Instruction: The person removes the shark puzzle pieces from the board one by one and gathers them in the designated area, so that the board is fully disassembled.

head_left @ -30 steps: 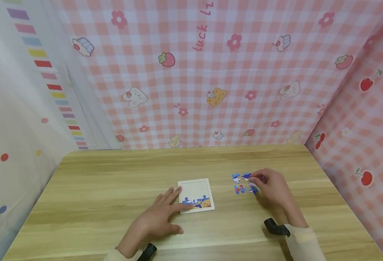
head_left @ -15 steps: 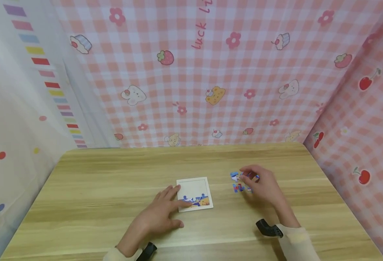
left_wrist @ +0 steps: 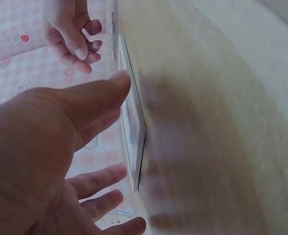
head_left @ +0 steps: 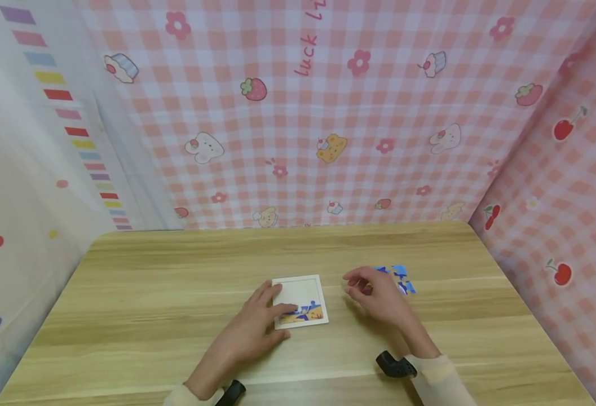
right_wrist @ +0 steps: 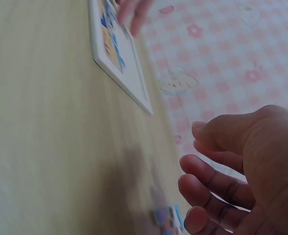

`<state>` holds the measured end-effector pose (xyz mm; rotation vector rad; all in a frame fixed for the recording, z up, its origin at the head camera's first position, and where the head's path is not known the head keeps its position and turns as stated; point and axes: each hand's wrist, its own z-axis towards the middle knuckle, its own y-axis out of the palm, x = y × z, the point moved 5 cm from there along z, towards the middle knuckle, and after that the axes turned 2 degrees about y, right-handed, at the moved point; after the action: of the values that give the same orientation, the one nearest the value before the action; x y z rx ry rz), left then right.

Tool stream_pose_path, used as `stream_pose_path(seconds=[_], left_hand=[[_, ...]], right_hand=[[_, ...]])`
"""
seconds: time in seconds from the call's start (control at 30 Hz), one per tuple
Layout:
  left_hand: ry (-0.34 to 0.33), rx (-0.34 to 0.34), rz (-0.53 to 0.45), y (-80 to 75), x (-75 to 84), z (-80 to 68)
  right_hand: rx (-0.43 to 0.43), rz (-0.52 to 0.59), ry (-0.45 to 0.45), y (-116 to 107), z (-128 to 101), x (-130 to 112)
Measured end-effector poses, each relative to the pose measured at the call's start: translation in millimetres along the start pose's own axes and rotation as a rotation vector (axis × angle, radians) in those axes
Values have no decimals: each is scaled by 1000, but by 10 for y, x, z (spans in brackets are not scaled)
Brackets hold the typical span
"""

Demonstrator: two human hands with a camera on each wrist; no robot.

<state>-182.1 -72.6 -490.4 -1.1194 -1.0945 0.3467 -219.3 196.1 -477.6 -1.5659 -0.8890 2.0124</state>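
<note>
Left hand (head_left: pixel 254 332) lay flat, fingers straight, pressing the near-left edge of the white puzzle tray (head_left: pixel 299 301) at table (head_left: pixel 150 293) centre; only the tray's near row was filled. Right hand (head_left: pixel 379 293) hovered between tray and loose pieces (head_left: pixel 399 277), fingers curled; whether it pinched a piece, cannot tell. Risk: if the left hand's pressure eased, seating a piece could skid the tray and dislodge that row.

Head high; wrists close, table-level.
</note>
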Motion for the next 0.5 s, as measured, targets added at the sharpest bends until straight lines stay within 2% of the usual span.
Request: stream_pose_path(seconds=[0.3,0.5], left_hand=[[12,7,39,8,-4,2],[5,2,42,21,3,4]], right_hand=[[-101,34,-5,302,-13,-160],[-114,-16,-26,414,-71,-235]])
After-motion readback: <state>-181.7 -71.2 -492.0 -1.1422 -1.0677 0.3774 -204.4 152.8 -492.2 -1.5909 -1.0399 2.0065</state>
